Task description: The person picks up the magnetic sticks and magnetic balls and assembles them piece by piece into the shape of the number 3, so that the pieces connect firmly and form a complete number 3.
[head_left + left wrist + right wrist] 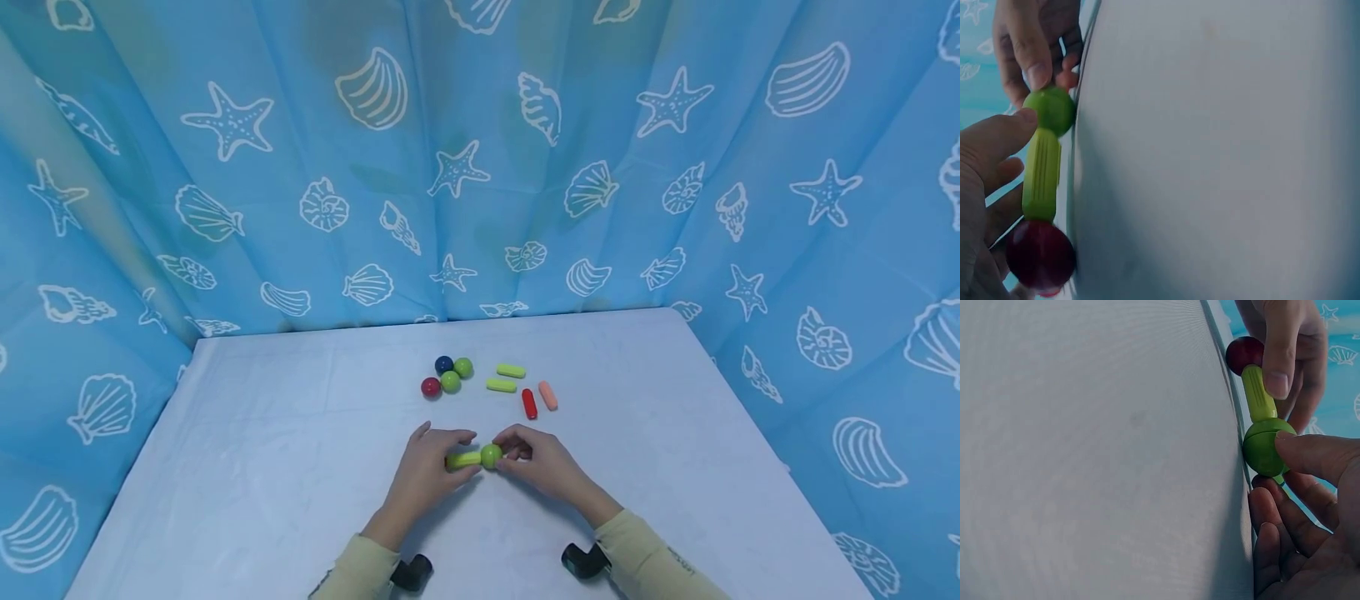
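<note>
Over the middle of the white table, both hands hold a joined toy piece: a ribbed yellow-green rod (467, 459) with a green ball (491, 456) at one end and a dark red ball (1041, 255) at the other. My left hand (429, 463) grips the rod, its thumb along one side and fingers behind. In the right wrist view, the thumb of my right hand (549, 465) presses on the green ball, with fingers curled around its far side. The left hand hides the dark red ball in the head view.
Beyond the hands lie a blue ball (444, 365), a red ball (431, 387) and two green balls (450, 382). To their right are two yellow-green rods (501, 385), a red rod (529, 404) and a salmon rod (548, 396). A blue shell-patterned curtain (450, 217) surrounds the white table (300, 467).
</note>
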A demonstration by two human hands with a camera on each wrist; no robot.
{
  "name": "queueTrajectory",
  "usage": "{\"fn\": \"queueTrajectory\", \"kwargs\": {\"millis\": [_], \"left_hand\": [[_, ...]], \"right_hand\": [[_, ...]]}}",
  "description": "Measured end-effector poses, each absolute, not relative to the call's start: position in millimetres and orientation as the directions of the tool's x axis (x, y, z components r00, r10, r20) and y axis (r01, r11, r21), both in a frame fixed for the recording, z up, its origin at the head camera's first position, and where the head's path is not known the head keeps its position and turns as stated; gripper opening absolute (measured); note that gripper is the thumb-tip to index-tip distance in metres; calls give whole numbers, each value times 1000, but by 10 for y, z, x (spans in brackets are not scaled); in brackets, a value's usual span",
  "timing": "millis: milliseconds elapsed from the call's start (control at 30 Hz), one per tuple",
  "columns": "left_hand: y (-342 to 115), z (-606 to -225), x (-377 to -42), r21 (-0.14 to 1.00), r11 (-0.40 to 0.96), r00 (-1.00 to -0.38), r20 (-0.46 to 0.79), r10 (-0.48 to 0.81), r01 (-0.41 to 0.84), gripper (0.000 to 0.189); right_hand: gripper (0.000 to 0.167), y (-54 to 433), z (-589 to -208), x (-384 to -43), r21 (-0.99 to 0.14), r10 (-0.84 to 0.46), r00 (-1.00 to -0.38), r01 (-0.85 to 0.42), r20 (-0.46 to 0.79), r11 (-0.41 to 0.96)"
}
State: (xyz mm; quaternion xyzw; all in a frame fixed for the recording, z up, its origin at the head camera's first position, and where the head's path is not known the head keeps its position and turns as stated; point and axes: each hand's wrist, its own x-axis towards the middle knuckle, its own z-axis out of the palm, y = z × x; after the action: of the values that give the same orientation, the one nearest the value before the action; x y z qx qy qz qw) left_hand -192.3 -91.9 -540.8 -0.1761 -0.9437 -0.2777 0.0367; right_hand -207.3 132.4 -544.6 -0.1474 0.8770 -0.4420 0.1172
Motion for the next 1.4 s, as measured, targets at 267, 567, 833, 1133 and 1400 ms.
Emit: {"fn": "queueTrajectory", "kwargs": {"millis": [267, 567, 833, 1133, 1400], "left_hand": [[-774, -5377, -1921, 457, 807, -928, 184, 324, 373, 38], [-712, -5378, -1905, 498, 803, -945, 177, 277, 328, 31], [-703, -5377, -1902, 520, 791, -947, 171, 272, 321, 30], [-706, -5373, -1912, 538, 777, -945, 169, 280, 327, 31], [-719, -5385, -1905, 558, 761, -943, 176, 282, 332, 30]], "right_hand": [[27, 1330, -5471, -2068, -811, -355, -933, -166, -55, 561], [28, 1317, -5471, -2068, -813, -352, -934, -163, -55, 558], [28, 1328, -5464, -2061, -804, -348, -936, -167, -52, 571], [17, 1357, -5364, -2095, -793, -218, -976, -138, 6, 593], [17, 1453, -5350, -2322, -759, -20, -998, -54, 54, 648]]}}
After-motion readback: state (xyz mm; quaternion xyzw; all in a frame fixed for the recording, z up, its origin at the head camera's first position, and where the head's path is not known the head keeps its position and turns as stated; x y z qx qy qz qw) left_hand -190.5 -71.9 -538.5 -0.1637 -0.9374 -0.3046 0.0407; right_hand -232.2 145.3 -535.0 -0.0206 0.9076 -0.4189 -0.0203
